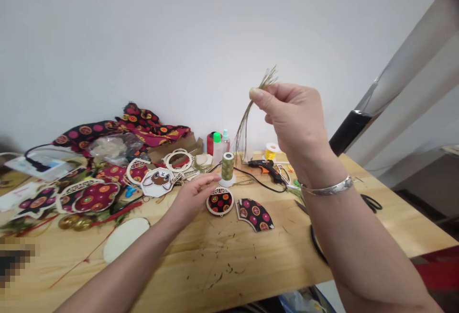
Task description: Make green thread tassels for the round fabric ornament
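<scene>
My right hand is raised above the wooden table, pinching a bundle of olive-green threads between thumb and fingers; the strands hang down toward the table and a tuft sticks up past my fingers. A silver bracelet circles that wrist. My left hand rests low on the table with fingers loosely apart, holding nothing, its fingertips next to a round fabric-covered wooden ornament. Just behind it stands an olive-green thread spool. A fan-shaped fabric piece lies right of the ornament.
A black and orange glue gun with its cord lies behind. Small bottles, a yellow spool, wooden rings, patterned fabric and several fabric ornaments crowd the left. A blank oval board lies near the front.
</scene>
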`<action>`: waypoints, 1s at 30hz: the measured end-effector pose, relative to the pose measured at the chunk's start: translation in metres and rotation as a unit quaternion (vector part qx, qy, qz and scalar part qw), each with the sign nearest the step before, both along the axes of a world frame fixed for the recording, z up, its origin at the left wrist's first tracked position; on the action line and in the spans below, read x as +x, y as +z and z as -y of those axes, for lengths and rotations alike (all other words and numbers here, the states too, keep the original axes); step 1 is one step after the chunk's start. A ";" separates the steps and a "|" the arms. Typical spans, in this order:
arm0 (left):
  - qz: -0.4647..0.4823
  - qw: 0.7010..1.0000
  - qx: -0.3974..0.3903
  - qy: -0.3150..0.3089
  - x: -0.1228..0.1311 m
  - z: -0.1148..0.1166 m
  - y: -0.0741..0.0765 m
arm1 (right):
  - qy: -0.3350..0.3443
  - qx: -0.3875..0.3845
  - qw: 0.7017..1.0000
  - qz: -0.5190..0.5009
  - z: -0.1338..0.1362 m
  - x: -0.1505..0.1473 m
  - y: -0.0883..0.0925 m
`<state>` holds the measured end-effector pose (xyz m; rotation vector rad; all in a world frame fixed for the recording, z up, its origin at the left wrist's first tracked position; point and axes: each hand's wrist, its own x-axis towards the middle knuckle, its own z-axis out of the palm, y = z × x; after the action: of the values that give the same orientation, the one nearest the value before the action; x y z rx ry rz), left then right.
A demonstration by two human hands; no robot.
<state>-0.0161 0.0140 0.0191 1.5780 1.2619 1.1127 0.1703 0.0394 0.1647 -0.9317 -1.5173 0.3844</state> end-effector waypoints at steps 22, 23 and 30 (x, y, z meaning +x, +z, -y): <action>-0.288 0.939 0.152 0.113 -0.069 0.070 -0.001 | 0.029 -0.092 0.995 -0.041 0.070 0.004 -0.033; -0.296 0.933 0.155 0.131 -0.071 0.070 0.007 | 0.034 -0.095 0.994 -0.045 0.073 0.003 -0.035; -0.422 0.827 0.263 0.263 -0.083 0.074 0.059 | 0.051 -0.121 0.990 -0.054 0.082 0.006 -0.048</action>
<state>-0.0992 -0.0605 0.0782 2.3720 2.2155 1.1867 0.1758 -0.0424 0.1171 -1.0057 -1.4432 0.6938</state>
